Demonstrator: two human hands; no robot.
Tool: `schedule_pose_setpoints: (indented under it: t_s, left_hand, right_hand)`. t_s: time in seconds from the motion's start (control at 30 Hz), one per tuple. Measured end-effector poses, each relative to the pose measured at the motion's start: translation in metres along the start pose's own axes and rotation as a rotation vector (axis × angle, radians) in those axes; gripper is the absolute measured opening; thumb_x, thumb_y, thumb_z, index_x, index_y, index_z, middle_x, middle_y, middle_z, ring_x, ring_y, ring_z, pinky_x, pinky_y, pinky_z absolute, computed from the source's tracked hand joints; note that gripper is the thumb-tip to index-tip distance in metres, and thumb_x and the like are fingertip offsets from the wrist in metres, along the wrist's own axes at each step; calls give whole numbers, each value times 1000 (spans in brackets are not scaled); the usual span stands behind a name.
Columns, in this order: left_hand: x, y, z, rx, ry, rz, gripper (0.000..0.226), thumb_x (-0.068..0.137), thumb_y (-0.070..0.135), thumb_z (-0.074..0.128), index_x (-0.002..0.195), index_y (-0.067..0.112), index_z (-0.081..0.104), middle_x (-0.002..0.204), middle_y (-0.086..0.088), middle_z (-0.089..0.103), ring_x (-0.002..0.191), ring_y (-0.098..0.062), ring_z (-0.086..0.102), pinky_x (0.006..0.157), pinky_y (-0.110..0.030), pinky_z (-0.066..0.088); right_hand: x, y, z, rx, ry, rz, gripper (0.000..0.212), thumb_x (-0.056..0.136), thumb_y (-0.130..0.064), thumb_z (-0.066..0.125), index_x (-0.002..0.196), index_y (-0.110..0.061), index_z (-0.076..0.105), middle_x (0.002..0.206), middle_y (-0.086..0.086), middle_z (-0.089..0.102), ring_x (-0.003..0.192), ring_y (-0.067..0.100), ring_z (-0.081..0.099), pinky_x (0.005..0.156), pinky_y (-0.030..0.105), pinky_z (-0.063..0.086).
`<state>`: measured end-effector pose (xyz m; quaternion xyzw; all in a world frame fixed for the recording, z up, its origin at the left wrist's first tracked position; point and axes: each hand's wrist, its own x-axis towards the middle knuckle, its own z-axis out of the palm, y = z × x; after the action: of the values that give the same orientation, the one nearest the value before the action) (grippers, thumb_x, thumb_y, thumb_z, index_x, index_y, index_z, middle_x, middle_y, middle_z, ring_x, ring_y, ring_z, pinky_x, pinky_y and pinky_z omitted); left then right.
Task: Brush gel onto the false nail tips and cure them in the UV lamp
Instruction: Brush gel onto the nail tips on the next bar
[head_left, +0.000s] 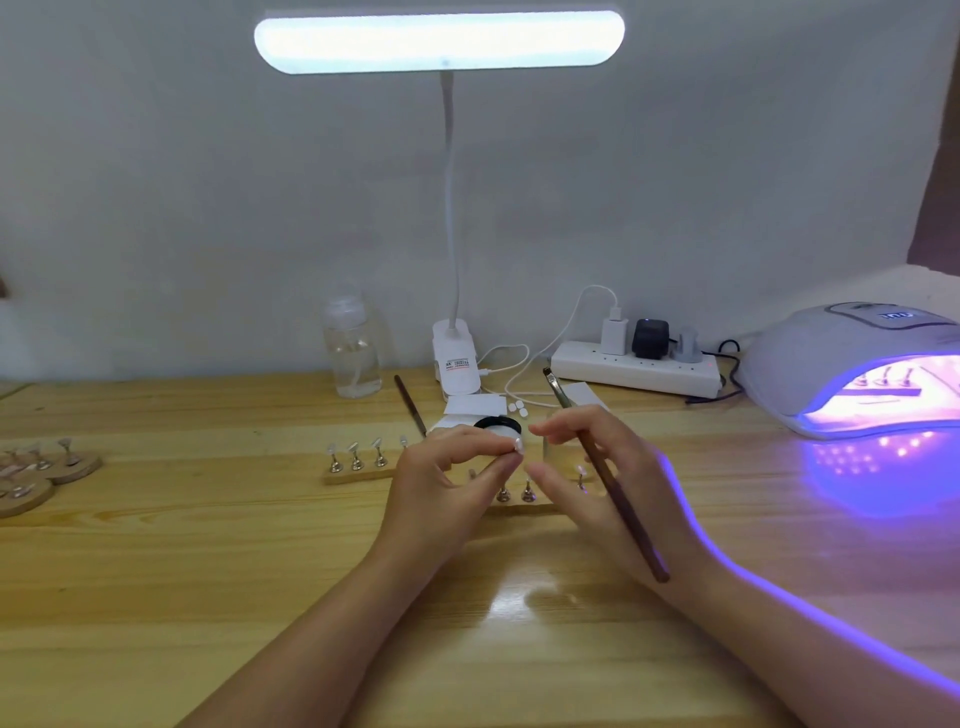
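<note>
While the UV lamp (857, 364) is glowing violet at the right edge of the wooden table (208, 571), I am watching both hands working just in front of me. The left hand (447, 483) is curling its fingers and pinching a small false nail tip (518, 443) between thumb and forefinger, holding it up over the near wooden strip (519, 506) of metal stands. The right hand (602, 478) is gripping a brown-handled brush (608, 478) — the handle is lying across the palm and running back toward the wrist, the bristle end pointing up and away, while the forefinger and thumb are reaching toward the tip, apart from it. A second strip of stands (358, 470) with tips on top is sitting just left of the left hand. Behind the hands a black-rimmed gel pot (498, 427) is resting near a spare brush (410, 405). Inside the lamp's opening, more stands are lying under the light — I cannot tell how many. A desk lamp (439, 41) is shining overhead, a clear bottle (353, 353) and a power strip (634, 369) are standing along the wall, and round wooden holders (47, 473) are sitting at far left.
</note>
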<state>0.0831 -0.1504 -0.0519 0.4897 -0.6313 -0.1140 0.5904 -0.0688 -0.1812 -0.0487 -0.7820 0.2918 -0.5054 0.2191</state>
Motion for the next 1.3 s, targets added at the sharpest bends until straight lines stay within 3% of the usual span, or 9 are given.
schedule_pose_setpoints:
  t_s: [0.1,0.23,0.4,0.5,0.57,0.77,0.9,1.17,1.3]
  left_hand:
    - [-1,1,0,23,-23,41,20,69,5,74,83,20,72,75,14,67,78,0,61,72,-11,43]
    - [-1,2,0,56,-51,88,26,66,27,69,91,21,70,77,23,65,82,0,61,74,-18,45]
    - [-1,-2,0,36,-77,73,29,66,31,70,93,22,70,91,13,68,89,2,62,81,-18,47]
    - [0,-6,-1,77,-99,7,41,61,38,72,100,34,62,103,14,64,98,5,57,85,-6,39]
    - [0,-9,-1,140,-153,-52,51,59,39,77,104,43,54,104,19,61,98,7,54,85,-6,38]
    - [0,-20,0,216,-222,-155,59,64,29,81,103,53,44,89,18,62,87,5,54,75,-9,41]
    - [0,-22,0,183,-225,-200,57,65,26,81,103,50,47,82,12,65,80,1,54,75,-17,44]
    - [0,-24,-1,169,-213,-238,66,64,24,81,119,37,47,81,10,67,80,-1,53,71,-8,37]
    - [1,-21,-2,172,-205,-242,66,64,23,82,114,43,43,84,10,65,80,-1,54,72,-9,40]
  right_hand:
    - [0,2,1,-8,-29,-28,31,75,-18,75,101,-24,60,97,-15,62,96,-3,57,80,6,40]
    - [0,2,0,16,-30,-53,25,77,-12,73,96,-23,60,94,-9,64,93,-2,58,74,4,41]
    - [2,2,-1,13,6,-25,31,78,-12,73,87,-36,55,89,-15,64,90,-1,59,80,13,43]
    - [5,8,-7,15,28,15,29,77,-9,73,84,-32,57,87,-12,67,87,-4,59,77,7,41]
    - [6,14,-13,-38,-13,10,30,75,-6,74,83,-30,58,87,-13,65,88,-5,58,76,4,39]
    - [6,24,-17,-169,-107,-70,30,72,-6,75,84,-28,59,87,-20,61,91,-10,55,77,1,37]
    - [5,28,-16,-219,-135,-106,23,72,-8,76,86,-23,65,87,-13,63,85,2,59,75,11,44]
    - [8,29,-22,-259,-111,-136,20,70,-24,76,87,-21,67,86,-10,63,81,3,58,76,13,42]
    - [10,31,-27,-320,-82,-139,22,66,-12,80,82,-19,67,82,-5,66,77,14,62,76,33,47]
